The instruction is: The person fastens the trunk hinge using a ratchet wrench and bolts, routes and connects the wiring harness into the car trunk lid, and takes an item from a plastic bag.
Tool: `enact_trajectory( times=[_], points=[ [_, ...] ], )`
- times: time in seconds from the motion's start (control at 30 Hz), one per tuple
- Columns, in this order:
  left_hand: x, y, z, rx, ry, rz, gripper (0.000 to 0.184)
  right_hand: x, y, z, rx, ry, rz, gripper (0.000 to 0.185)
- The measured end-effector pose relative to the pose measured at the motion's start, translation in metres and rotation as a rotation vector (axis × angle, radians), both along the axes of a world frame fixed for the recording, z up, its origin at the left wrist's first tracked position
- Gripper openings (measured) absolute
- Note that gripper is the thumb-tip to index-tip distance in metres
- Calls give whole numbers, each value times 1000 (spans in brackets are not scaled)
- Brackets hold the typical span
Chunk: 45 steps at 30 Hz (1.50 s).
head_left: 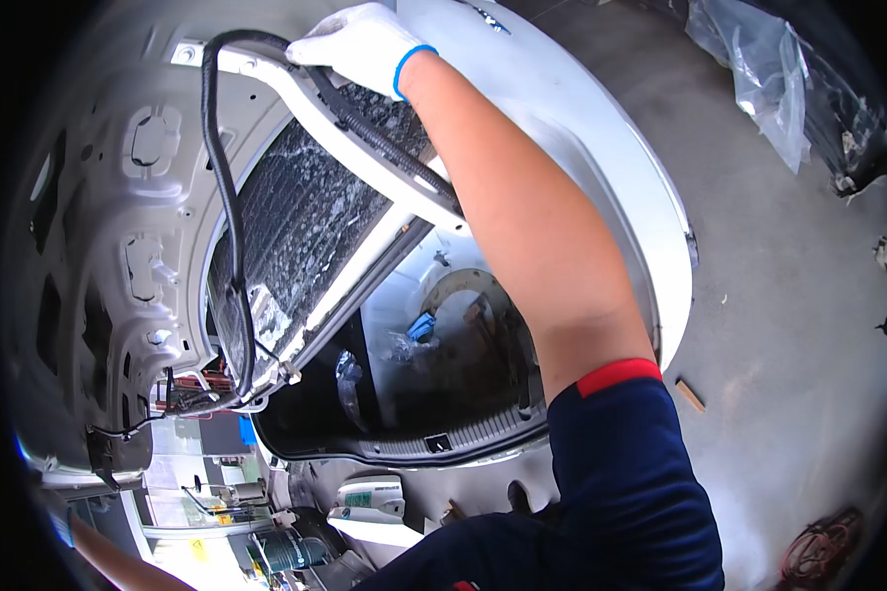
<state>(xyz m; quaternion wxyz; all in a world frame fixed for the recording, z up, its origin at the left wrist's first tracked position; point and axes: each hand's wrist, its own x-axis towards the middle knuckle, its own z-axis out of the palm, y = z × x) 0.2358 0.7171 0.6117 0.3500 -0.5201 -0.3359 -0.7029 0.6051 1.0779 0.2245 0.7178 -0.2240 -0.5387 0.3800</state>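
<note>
My right hand (357, 44), in a white glove with a blue cuff, reaches far forward. Its fingers are closed in a pinch at the bend of a black corrugated wiring harness (229, 212). From there the harness loops down along the raised trunk lid (158, 197), and another stretch runs along the white hinge arm (350, 148). At the lower left edge, my left hand (57, 520) is beside the lid's lower edge. Only its blue cuff and a blurred bit of glove show; the fingers are lost in the dark border.
Below the hinge arm lies the open trunk (394, 414) with plastic scraps and a blue piece (421, 328) inside. A white body panel (572, 128) curves along the right. On the floor are a small wooden block (690, 395) and a coiled reddish cable (820, 552). Clear plastic sheeting (759, 69) hangs at upper right.
</note>
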Motion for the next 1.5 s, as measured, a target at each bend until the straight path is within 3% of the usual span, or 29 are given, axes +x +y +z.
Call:
enact_trajectory(
  times=[0.2,0.43,0.47,0.57,0.63,0.7,0.77,0.9,0.97,1.03,1.13,1.23,1.3,1.5],
  points=[
    [31,10,-5,-3,175,122,46,-17,11,-8,0,123,92,35],
    [60,15,-13,-7,356,206,42,-38,26,-11,-55,496,716,34],
    [69,21,-23,81,325,263,42,-34,15,-6,-85,478,728,34],
    [51,21,-6,116,300,138,38,-34,11,7,-72,108,229,33],
    [87,22,-37,-15,246,183,37,-27,5,1,-57,156,385,32],
    [91,20,-38,-38,323,184,38,-25,-6,1,-93,132,367,35],
    [94,10,-40,-18,229,302,43,-25,-22,2,-114,122,382,39],
    [56,-9,-25,-9,539,690,62,-21,-36,6,-219,73,387,50],
    [69,-17,-37,-79,532,671,64,-18,-52,12,-291,21,271,50],
    [65,-21,-33,-37,539,758,64,-14,-58,12,-370,-73,-66,74],
    [50,-37,-27,90,899,960,50,-11,-78,-7,-395,84,-110,77],
    [30,-49,-18,236,1180,1101,39,2,-122,-12,-489,232,-40,67],
    [15,-58,-28,174,1225,965,38,7,-165,-28,-538,210,-131,65],
    [-38,-87,-83,-247,1178,241,38,-20,-255,-68,-634,172,-231,64]
  ],
)
